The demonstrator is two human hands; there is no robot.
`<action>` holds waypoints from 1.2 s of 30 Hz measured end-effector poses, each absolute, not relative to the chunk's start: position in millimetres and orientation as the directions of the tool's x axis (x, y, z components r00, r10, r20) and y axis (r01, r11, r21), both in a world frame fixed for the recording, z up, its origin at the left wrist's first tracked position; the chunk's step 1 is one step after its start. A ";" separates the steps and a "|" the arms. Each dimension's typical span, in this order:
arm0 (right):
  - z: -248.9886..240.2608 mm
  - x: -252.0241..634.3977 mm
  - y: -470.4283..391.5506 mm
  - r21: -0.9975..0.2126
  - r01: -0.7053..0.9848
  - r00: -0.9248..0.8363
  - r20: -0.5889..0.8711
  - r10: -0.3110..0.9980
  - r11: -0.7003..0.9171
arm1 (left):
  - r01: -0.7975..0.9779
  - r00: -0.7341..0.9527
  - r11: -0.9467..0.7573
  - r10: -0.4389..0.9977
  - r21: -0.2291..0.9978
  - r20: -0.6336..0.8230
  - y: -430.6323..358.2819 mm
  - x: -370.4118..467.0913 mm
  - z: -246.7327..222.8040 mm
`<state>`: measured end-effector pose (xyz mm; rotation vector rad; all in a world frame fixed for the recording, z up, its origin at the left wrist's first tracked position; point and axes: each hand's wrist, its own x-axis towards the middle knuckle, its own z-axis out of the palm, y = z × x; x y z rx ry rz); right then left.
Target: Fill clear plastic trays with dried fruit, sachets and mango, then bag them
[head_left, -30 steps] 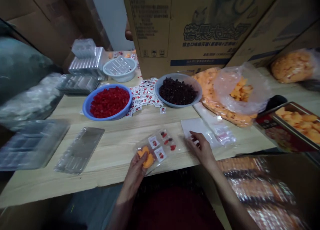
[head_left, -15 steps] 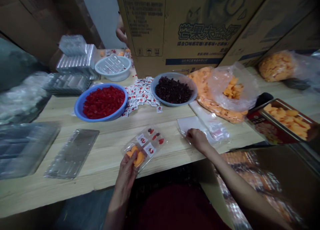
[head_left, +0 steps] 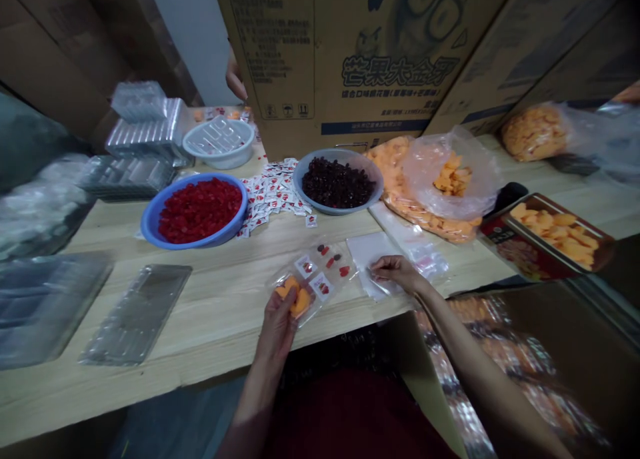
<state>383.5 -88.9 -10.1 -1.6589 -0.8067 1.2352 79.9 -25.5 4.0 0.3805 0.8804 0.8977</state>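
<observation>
My left hand (head_left: 274, 326) is closed on the near end of a clear plastic candy tray (head_left: 345, 256), thumb on top. In its compartments lie orange gummy pieces (head_left: 300, 302), two small printed sachets (head_left: 321, 287), and red and dark candies (head_left: 344, 271). The tray is tilted above the table, its far end close to a stack of clear plastic bags (head_left: 359, 251). My right hand (head_left: 397, 272) pinches at the top of that stack, fingertips together; they seem to grip a bag's edge, though the film is hard to make out.
Behind stand a blue bowl of red candies (head_left: 235, 224), a pile of sachets (head_left: 270, 187), a bowl of dark candies (head_left: 305, 199) and a large bag of orange gummies (head_left: 420, 212). An empty tray (head_left: 137, 316) lies left. Another person's hand (head_left: 235, 79) shows beside the cardboard box (head_left: 280, 52).
My left hand has carried the filled tray to the right, nearer the bags. My right hand stays pinched at the stack, shifted slightly. The whole view has turned a little.
</observation>
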 end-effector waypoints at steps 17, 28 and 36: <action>-25.4 361.7 -90.3 -0.913 0.309 0.564 -0.050 0.824 -0.267 | -0.234 0.255 0.395 0.907 0.888 -0.336 -64.8 112.1 -18.2; -13.8 340.3 -81.5 -0.813 0.536 0.559 0.140 0.817 -0.228 | -0.102 0.388 0.302 0.889 0.948 -0.242 -62.2 112.9 7.2; -7.7 349.3 -71.2 -0.792 0.553 0.605 0.167 0.779 -0.260 | -0.135 0.439 0.333 0.865 0.933 -0.245 -51.5 117.7 7.1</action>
